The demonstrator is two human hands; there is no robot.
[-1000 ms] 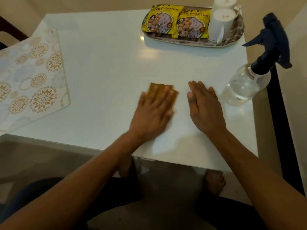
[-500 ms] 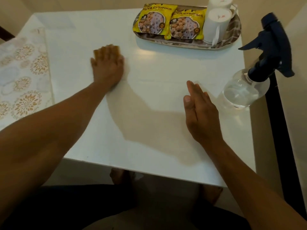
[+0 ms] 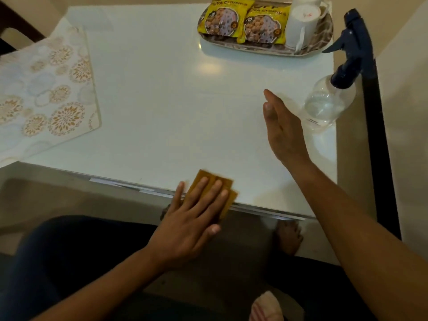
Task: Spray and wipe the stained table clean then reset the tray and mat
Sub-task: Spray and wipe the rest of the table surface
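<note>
My left hand (image 3: pixel 192 218) presses a folded brown cloth (image 3: pixel 209 181) flat with straight fingers at the white table's (image 3: pixel 173 100) near edge; part of the cloth hangs past the edge. My right hand (image 3: pixel 281 128) rests on its side on the table with straight fingers and holds nothing. Just right of that hand stands a clear spray bottle (image 3: pixel 328 105) with a dark blue trigger head. A patterned tray (image 3: pixel 322 35) sits at the far right. A floral mat (image 3: pixel 46 89) lies at the left and overhangs the table's edge.
On the tray lie two yellow snack packets (image 3: pixel 240 22) and stand two white cups (image 3: pixel 301 24). A dark rail (image 3: pixel 377 135) runs along the table's right side. My legs and feet show below the near edge. A dark chair part shows at the far left.
My left hand has swept the cloth from the far left of the table back to the near edge. My right hand has tipped onto its side and barely shifted.
</note>
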